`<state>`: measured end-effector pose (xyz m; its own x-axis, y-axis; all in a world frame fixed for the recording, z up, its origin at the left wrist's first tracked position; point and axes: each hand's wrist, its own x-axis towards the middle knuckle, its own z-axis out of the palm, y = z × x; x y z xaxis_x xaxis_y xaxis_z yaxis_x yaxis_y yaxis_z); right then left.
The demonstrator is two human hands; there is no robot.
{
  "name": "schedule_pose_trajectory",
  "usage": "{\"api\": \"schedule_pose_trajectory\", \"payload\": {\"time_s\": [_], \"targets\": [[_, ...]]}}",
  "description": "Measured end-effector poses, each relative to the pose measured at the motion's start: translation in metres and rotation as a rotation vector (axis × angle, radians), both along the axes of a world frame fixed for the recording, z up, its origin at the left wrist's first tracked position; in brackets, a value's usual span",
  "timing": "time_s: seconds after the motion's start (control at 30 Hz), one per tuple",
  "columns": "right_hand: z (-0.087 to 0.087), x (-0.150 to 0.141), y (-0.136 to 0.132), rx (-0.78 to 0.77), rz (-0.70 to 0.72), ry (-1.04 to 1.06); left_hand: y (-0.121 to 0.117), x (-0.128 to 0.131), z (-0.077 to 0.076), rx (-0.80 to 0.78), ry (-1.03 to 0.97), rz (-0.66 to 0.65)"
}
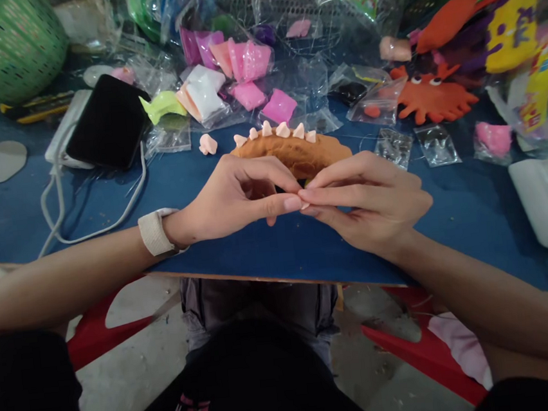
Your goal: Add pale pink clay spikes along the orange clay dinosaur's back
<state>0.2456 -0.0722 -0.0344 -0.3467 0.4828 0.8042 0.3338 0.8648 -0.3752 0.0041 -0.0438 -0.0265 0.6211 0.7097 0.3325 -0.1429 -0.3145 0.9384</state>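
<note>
Left hand point(237, 199) and right hand point(375, 199) are meeting fingertip to fingertip near the front edge of the blue bench point(269, 251), pinching a tiny pale-pink clay piece point(306, 206). Both forearms point(90, 265) are slanting inward; just beyond, a curved brown clay form point(288, 155) is bearing pale-pink cones point(283, 130).

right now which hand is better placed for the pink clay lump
Probably the left hand: it's nearer the pink clay lump, left of the brown clay model; the right hand is farther off.
</note>
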Motion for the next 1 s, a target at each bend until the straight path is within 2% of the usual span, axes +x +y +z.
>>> {"api": "schedule_pose_trajectory", "payload": {"time_s": [0.17, 0.43, 0.63, 1.0], "targets": [[0.0018, -0.0014, -0.0028, 0.049, -0.055, -0.023, -0.0001, -0.0009, 0.0002, -0.042, -0.016, -0.057], [0.0078, 0.0023, -0.0056, 0.169, -0.063, -0.088, -0.0003, 0.0003, 0.0004, -0.063, 0.019, -0.055], [0.0053, 0.0039, -0.0078, 0.131, -0.161, -0.101, -0.0018, 0.0008, 0.0011, -0.037, 0.003, -0.057], [0.0046, 0.0048, -0.0079, 0.012, -0.169, -0.092, -0.0018, 0.0003, 0.0001, -0.009, -0.004, -0.031]]}}
